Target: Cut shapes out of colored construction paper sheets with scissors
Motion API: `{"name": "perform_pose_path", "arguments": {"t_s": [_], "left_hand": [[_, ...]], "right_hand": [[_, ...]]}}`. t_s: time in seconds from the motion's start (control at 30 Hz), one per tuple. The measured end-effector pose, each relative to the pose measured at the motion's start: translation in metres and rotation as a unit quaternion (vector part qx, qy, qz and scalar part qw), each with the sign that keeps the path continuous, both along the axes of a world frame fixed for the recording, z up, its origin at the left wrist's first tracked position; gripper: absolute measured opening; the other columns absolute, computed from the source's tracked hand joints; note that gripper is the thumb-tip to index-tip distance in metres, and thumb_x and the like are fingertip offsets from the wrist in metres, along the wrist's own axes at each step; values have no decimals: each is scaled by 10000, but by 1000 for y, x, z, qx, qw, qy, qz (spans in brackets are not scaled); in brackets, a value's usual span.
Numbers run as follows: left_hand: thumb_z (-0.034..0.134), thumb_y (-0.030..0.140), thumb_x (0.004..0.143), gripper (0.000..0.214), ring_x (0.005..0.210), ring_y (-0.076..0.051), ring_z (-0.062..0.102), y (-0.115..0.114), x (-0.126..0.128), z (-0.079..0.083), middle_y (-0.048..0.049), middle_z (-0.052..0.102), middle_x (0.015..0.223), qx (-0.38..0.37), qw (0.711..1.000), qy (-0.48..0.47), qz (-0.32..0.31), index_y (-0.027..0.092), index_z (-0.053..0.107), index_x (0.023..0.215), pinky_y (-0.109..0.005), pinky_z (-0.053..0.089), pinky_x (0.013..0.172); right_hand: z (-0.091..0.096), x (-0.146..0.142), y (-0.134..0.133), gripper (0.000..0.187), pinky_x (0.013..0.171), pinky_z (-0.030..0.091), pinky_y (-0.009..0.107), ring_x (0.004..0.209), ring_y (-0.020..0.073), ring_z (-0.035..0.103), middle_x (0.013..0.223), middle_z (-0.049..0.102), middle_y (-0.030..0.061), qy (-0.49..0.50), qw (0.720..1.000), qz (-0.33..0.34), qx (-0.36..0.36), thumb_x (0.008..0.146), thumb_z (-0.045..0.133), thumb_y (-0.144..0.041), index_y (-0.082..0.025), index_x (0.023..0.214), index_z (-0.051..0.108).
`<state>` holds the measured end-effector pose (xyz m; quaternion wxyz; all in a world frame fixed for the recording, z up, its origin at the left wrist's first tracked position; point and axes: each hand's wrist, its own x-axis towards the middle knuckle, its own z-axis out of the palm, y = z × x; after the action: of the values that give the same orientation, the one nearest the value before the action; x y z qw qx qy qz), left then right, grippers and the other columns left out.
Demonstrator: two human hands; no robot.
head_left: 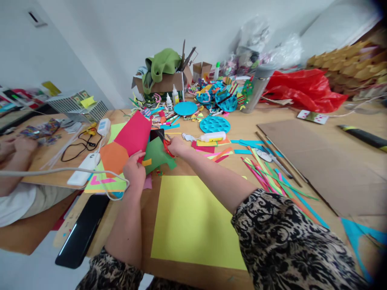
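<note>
My right hand [179, 147] grips red-handled scissors [167, 146], their dark blades pointing up and left over a piece of green paper [156, 153]. At the left, my left hand [134, 171] is closed with a short orange paper strip [147, 162] sticking out from its fingertips. Its fingers also lie against the red paper [134, 133] and beside the orange paper [114, 158]; what is under the palm is hidden. In front of both arms a large yellow sheet [193, 217] lies flat, partly covered by my right forearm.
A glue bottle [213, 137], paper strips [263, 173] and cardboard [326, 161] lie to the right. Blue plates [214, 125], a steel tumbler [256, 88] and a filled box [163, 82] stand behind. A phone [83, 231], a white cable and another person's hands [22, 147] are left.
</note>
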<state>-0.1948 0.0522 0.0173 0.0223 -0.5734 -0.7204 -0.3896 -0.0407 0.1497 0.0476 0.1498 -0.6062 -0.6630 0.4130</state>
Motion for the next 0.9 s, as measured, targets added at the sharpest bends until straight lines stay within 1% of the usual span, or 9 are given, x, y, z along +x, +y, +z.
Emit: {"name": "perform_pose_path", "arguments": {"t_s": [0.13,0.23,0.33,0.43,0.57,0.63,0.77,0.83,0.9], "left_hand": [[381,-67,675,491,1053,-200,626,1,0,-1,-45,699,1107,19,1000,7,11,167,711,955,-331,445,959],[386,-62,684,481,1041,-195,632,1,1,-1,-43,705,1092,38,999,-5,12,167,711,954,-326,445,958],[399,-42,707,451,1032,-202,636,0,1,1,-48,704,1092,34,999,-8,16,171,713,952,-334,452,947],[416,-24,721,421,1032,-206,635,0,3,2,-47,706,1079,19,1000,3,16,175,712,945,-338,456,940],[430,-5,726,385,1029,-216,634,1,6,0,-54,703,1087,-12,1000,22,5,166,713,924,-350,463,931],[431,16,742,376,1030,-223,634,1,6,-1,-60,699,1103,-41,999,29,-1,165,713,941,-357,472,917],[439,57,760,374,994,-236,646,1,10,-2,-40,699,1112,-110,993,40,-23,203,722,956,-373,495,871],[455,52,744,366,1022,-245,633,-1,15,0,-25,707,1093,-130,989,53,-47,219,738,906,-384,487,890],[473,49,731,354,1103,-258,591,-4,23,4,-14,721,1050,-137,985,73,-73,233,751,849,-408,450,951]], "right_hand": [[1,26,2,109,413,379,237,437,151,520,467,510,5,48,998,-27,-27,682,651,-248,-155,652,602],[-1,44,-8,146,373,328,229,371,117,438,415,445,-22,88,994,-43,-37,660,630,-213,-170,563,530],[-7,54,-35,162,380,331,214,385,96,430,433,459,-25,132,988,-56,-49,663,593,-192,-172,533,500],[-14,58,-73,131,394,341,204,412,94,451,453,482,-25,166,982,-60,-63,662,571,-183,-169,547,508],[-15,69,-115,139,396,306,192,418,81,423,436,428,-51,192,978,-57,-55,630,560,-164,-179,535,460],[-12,81,-128,124,398,291,191,423,75,407,447,409,-61,198,978,-56,-41,623,545,-166,-183,548,447],[-6,115,-145,92,407,286,201,446,90,433,469,426,-51,174,983,-64,1,636,535,-217,-179,577,475],[-5,132,-153,94,408,295,206,443,95,441,471,450,-42,161,984,-81,4,654,523,-237,-176,590,490],[-7,145,-161,108,404,305,208,437,99,447,470,468,-35,155,982,-105,-2,664,521,-257,-175,600,493]]}}
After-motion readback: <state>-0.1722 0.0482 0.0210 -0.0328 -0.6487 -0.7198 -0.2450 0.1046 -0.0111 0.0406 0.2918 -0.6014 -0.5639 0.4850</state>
